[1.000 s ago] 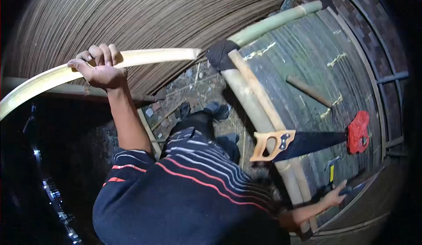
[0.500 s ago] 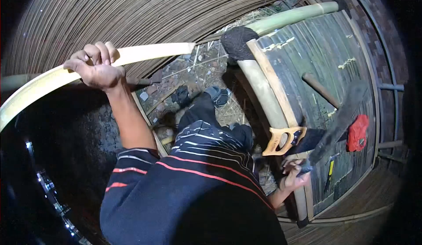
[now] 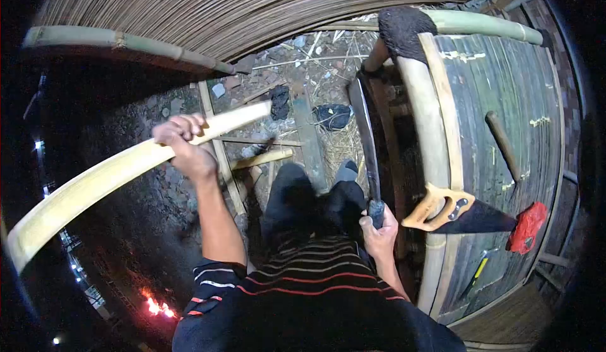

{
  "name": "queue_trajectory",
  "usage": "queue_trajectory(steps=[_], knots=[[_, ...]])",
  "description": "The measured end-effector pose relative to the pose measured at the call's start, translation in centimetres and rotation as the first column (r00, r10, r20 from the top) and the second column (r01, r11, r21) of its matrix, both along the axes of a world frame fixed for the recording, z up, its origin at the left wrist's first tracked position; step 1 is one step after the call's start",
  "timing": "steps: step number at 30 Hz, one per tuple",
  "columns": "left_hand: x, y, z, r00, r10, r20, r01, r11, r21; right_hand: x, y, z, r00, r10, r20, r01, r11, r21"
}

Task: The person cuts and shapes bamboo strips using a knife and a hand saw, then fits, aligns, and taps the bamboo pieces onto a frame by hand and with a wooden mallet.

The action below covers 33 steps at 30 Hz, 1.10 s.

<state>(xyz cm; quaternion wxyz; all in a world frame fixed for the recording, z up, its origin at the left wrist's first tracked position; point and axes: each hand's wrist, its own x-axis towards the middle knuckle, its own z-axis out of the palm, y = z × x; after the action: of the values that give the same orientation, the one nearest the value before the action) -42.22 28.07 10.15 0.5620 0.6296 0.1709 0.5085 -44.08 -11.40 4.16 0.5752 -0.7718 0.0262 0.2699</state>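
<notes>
My left hand (image 3: 188, 144) is wrapped round a long pale bamboo strip (image 3: 107, 178) near its upper end; the strip slants down to the left. My right hand (image 3: 380, 232), in front of my right knee, grips the dark handle of a machete (image 3: 366, 131), whose long blade points up and away from me. To its right, a handsaw (image 3: 451, 213) with a light wooden handle lies on the bamboo-slat table (image 3: 435, 125). A red plastic bag (image 3: 528, 227) covers the saw's tip. The machete and the strip are apart.
On the table lie a short wooden stick (image 3: 503, 145) and a yellow-and-black cutter (image 3: 478, 272). A small fire (image 3: 159, 308) glows at the lower left. Wood pieces (image 3: 262, 158) and dark cloth (image 3: 332, 117) lie on the littered ground. A bamboo pole (image 3: 126, 41) crosses the upper left.
My right hand has lifted the machete off the table side and brought it left, before my knees. My left hand and the strip have moved lower and to the right. The view has turned.
</notes>
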Motion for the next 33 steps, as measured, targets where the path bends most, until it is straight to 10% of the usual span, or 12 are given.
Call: queue_trajectory(steps=[10, 22, 33], knots=[[2.1, 7.8, -28.1, 0.965, -0.077, 0.251, 0.145, 0.954, -0.264, 1.0, 11.0, -24.5, 0.991, 0.017, 0.135, 0.010, 0.980, -0.197], [3.4, 10.8, -65.3, 0.975, -0.048, 0.218, 0.075, 0.990, -0.116, 2.8, 24.9, -63.2, 0.983, 0.089, 0.158, -0.057, 0.978, -0.198], [1.9, 11.5, -71.3, 0.959, -0.010, 0.283, 0.070, 0.977, -0.202, 3.1, 31.7, -72.9, 0.973, -0.004, 0.230, 0.033, 0.992, -0.124]])
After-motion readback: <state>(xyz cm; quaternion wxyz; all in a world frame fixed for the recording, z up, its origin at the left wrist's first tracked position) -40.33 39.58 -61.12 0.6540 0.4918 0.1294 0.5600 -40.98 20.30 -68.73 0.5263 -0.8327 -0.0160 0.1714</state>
